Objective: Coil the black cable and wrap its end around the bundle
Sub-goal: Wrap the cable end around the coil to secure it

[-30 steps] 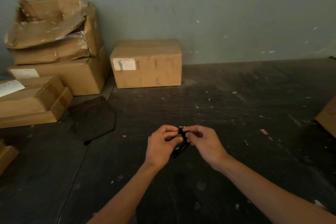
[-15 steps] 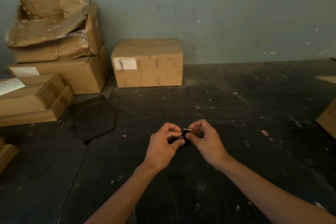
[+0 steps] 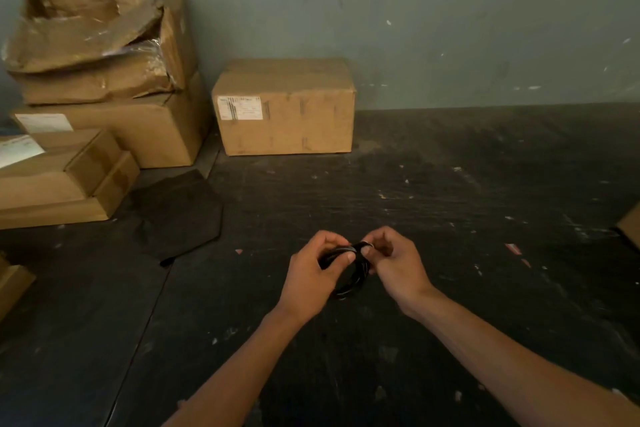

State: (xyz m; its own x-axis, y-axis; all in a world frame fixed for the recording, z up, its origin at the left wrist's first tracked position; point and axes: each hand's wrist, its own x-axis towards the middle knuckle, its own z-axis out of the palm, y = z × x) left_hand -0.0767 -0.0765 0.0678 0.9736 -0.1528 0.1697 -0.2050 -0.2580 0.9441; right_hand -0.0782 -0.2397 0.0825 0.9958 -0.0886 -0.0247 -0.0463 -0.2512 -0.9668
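Note:
The black cable [image 3: 355, 276] is a small coiled bundle held between both hands above the dark floor, in the lower middle of the head view. My left hand [image 3: 311, 279] grips the bundle's left side with thumb and fingers closed over it. My right hand [image 3: 396, 262] pinches the top right of the bundle, where a short end with a pale metal tip shows at the fingertips. A loop of the coil hangs down between the two hands. Part of the cable is hidden under my fingers.
A closed cardboard box [image 3: 284, 107] stands against the grey wall ahead. Stacked and torn boxes [image 3: 100, 69] fill the left side, with a flat one [image 3: 59, 180] in front. A dark mat piece [image 3: 180, 215] lies on the floor. Another box edge [image 3: 630, 225] shows at right.
The bundle has turned, and a loop now hangs open below my fingers. My right hand has shifted to pinch the cable end at the top of the coil.

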